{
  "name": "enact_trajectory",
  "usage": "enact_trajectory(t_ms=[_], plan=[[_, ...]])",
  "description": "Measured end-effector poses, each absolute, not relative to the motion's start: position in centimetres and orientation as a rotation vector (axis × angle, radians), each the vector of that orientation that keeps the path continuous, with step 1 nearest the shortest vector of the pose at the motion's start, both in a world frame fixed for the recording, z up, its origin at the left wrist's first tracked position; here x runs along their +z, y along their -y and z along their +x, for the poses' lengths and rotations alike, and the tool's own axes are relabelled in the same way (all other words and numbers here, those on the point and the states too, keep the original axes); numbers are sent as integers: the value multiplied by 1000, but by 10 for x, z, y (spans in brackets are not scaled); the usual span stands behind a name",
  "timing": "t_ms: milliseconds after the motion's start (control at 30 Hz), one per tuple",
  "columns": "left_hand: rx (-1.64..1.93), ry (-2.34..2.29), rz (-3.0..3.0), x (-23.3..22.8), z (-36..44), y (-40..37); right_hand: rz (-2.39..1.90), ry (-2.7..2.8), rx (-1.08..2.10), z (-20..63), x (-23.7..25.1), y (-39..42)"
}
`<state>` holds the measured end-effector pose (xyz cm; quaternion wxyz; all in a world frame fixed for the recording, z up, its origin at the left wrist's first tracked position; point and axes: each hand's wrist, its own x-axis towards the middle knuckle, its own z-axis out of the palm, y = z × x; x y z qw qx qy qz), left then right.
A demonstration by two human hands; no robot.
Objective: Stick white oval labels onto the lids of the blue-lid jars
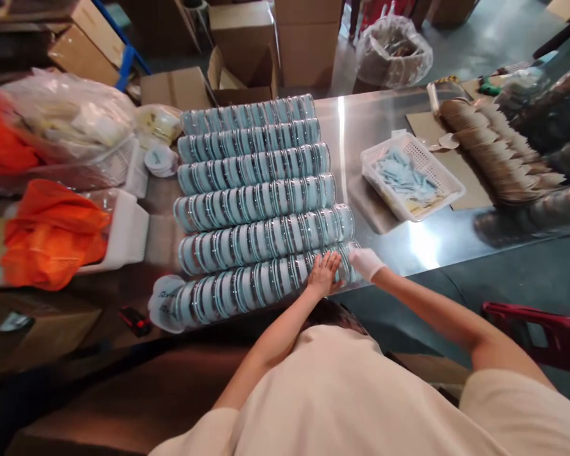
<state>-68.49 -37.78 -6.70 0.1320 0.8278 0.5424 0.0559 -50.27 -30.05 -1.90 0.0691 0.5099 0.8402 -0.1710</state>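
Steel tabletop (408, 247) spans the view. Six rows of clear round lidded containers (256, 196) lie on edge at centre. White basket (411, 174) of pale packets at 2 o'clock; orange fabric (52, 231) at 9 o'clock. Nearest row (247, 285) runs 8 to 3 o'clock. My left hand (323, 273), bare, fingers spread flat on it. My right hand (365, 263), white-gloved, presses its 3 o'clock end; grip loosely cupped, clamping nothing.
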Motion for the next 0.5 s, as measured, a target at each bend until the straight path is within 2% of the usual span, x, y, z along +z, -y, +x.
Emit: enact_trajectory(t_ms=[167, 267, 400, 500], plan=[[169, -1585, 2374, -62, -682, 376, 1335, -2363, -362, -465, -65, 390], [164, -1560, 2404, -56, -687, 377, 1329, -2439, -394, -454, -73, 399], [248, -1623, 2436, -51, -705, 391, 1243, -2748, -359, -478, -41, 339], [248, -1745, 2366, -54, -720, 404, 1000, -2848, -415, -525, -13, 266]])
